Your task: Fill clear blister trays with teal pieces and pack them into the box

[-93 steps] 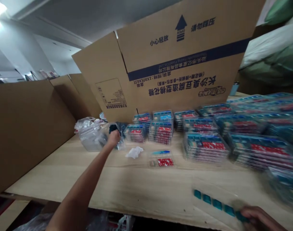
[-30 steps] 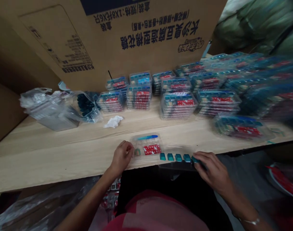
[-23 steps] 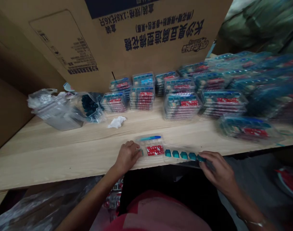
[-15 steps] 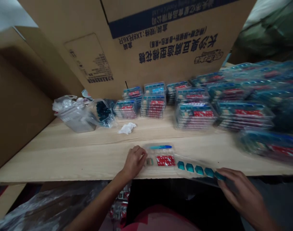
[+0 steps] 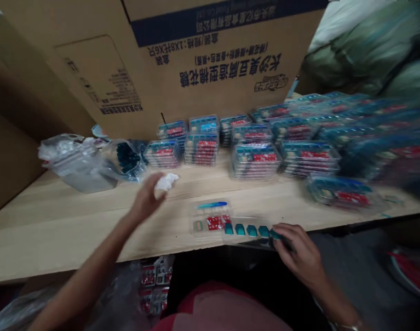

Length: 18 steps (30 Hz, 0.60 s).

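My right hand (image 5: 299, 253) is closed on the right end of a clear plastic tray (image 5: 244, 240) with a row of teal cups in it. Its left end overlaps the corner of another clear tray (image 5: 201, 212), which lies flat on the table. In that one I see a blue pen-like stick (image 5: 213, 204), a red packet with white marks (image 5: 215, 223) and a small beige piece (image 5: 198, 225). Over the table to the left, my left hand (image 5: 146, 200) is slightly blurred, thumb and fingers apart, beside a crumpled white tissue (image 5: 167, 181). Nothing shows in its grasp.
Stacks of filled clear trays (image 5: 254, 161) line the back and right of the wooden table (image 5: 92, 220). Plastic bags (image 5: 82, 165), one holding dark teal pieces (image 5: 127, 158), stand at the left. A large printed carton (image 5: 196, 59) rises behind.
My left hand has left the flat tray and moved left and up toward the tissue. My right hand still holds the tray of teal cups, now overlapping the flat tray's corner. The view has shifted right.
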Motion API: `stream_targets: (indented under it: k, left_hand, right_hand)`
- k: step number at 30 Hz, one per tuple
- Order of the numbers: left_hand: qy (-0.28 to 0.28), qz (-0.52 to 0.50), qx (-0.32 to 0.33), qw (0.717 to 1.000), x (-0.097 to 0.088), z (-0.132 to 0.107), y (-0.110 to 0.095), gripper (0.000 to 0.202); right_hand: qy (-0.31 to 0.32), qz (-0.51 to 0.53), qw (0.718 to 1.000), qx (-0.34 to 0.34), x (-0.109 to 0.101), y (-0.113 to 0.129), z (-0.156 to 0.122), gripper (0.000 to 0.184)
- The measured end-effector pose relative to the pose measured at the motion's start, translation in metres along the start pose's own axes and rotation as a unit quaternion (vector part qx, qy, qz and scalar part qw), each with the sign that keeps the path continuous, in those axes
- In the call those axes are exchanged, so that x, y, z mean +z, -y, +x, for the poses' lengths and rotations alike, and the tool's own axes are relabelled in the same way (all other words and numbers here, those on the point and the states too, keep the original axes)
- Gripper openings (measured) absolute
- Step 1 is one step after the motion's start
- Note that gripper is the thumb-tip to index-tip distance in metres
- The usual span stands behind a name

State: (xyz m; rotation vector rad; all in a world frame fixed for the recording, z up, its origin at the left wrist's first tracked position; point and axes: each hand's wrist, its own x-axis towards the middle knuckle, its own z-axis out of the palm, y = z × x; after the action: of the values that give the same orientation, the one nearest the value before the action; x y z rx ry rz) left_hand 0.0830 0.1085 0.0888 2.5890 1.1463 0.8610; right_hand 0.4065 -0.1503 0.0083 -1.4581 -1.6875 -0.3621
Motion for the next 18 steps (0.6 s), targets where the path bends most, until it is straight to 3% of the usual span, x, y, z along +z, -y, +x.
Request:
stream_targets:
  k: [3,4,6,9,12,15,18]
  left_hand:
    - [0.056,0.000,0.251,0.966,0.042,-0.071,-0.059,0.054]
    - [0.030,0.007,0.297,0.954,0.052,-0.089,-0.073,0.051]
    - [-0.031,0.005,0.312,0.950,0.063,-0.109,-0.089,0.046]
    - [-0.067,-0.044,0.221,0.972,0.064,-0.106,-0.091,0.039]
    - [-0.065,-0.148,0.052,0.986,0.062,-0.086,-0.084,0.039]
    - [-0.039,-0.256,-0.100,0.961,0.069,-0.067,-0.074,0.042]
    - [-0.001,-0.295,-0.186,0.937,0.083,-0.057,-0.062,0.041]
  right_hand:
    - [0.007,0.031,0.999,-0.008,0.004,0.012,0.006,0.026]
    - [0.011,0.046,0.999,-0.014,0.005,0.017,0.009,0.026]
    - [0.022,0.076,0.997,-0.026,0.009,0.024,0.016,0.026]
    - [0.053,0.116,0.992,-0.018,0.017,0.029,0.029,0.027]
    - [0.060,0.153,0.985,0.055,0.033,0.025,0.046,0.026]
    - [0.070,0.218,0.960,0.161,0.058,0.013,0.058,0.034]
    - [0.117,0.276,0.922,0.244,0.085,0.001,0.061,0.037]
